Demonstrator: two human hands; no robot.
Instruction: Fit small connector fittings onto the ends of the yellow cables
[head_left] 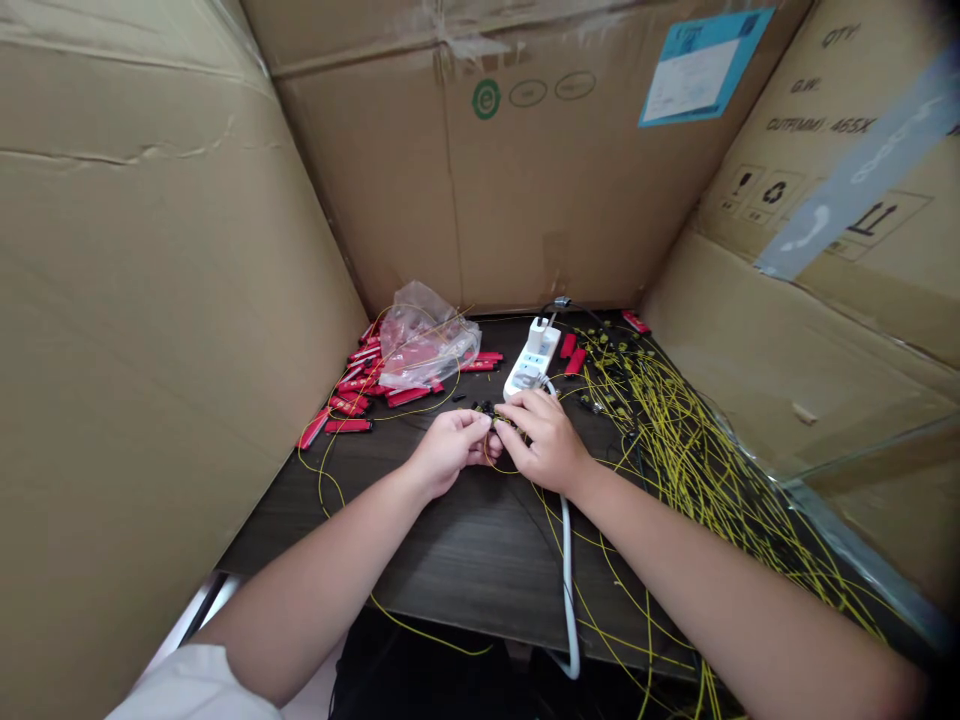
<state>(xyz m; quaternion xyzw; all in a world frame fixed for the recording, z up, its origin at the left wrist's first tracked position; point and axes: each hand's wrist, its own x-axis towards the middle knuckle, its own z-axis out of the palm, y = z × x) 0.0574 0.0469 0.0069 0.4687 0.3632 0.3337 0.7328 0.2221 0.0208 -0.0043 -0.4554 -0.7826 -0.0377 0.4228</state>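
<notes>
My left hand [454,447] and my right hand [546,438] meet at the middle of the dark table, fingertips almost touching. Both are closed in a pinch around small black parts [486,407] with thin yellow wire; the fingers hide most of them, and their exact kind is too small to tell. A yellow wire loops below the fingertips. Just beyond my right hand lies a white power strip [534,362], its white cable [568,580] running under my right wrist and over the front edge.
Red flat pieces [349,425] lie in a heap at the left beside a clear plastic bag [424,340]. A large tangle of yellow wires [675,440] covers the right side. Tall cardboard walls [495,200] enclose the dark wooden table [450,560] at back, left and right.
</notes>
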